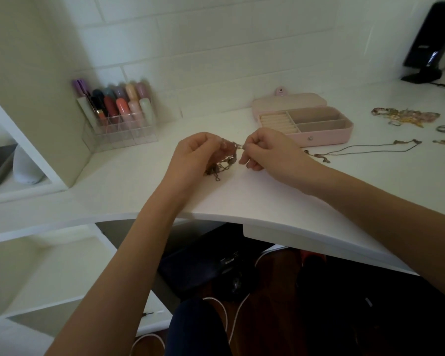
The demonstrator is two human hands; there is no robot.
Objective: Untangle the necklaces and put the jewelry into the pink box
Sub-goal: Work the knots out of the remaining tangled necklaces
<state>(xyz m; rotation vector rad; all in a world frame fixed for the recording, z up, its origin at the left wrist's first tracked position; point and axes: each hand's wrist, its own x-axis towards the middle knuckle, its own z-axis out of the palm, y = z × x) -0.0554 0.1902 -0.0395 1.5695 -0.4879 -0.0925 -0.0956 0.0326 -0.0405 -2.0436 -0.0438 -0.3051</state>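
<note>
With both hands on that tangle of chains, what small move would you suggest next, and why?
Probably ease the two hands gently apart. The right hand pinches one strand at the top of the tangled chains, while the left hand holds the bunch, whose loops hang knotted just above the desk. The pink box already stands open.

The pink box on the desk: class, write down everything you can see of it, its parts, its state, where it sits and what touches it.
The pink box is a long, rounded case that looks like soft leatherette. It stands open on the white desk, its lid laid back flat toward the wall, with a snap tab on the lid's far edge and a small stud on the front wall. Inside are beige ring rolls on the left and two long compartments on the right, with no jewelry visible in them. Neither hand touches it.
</note>
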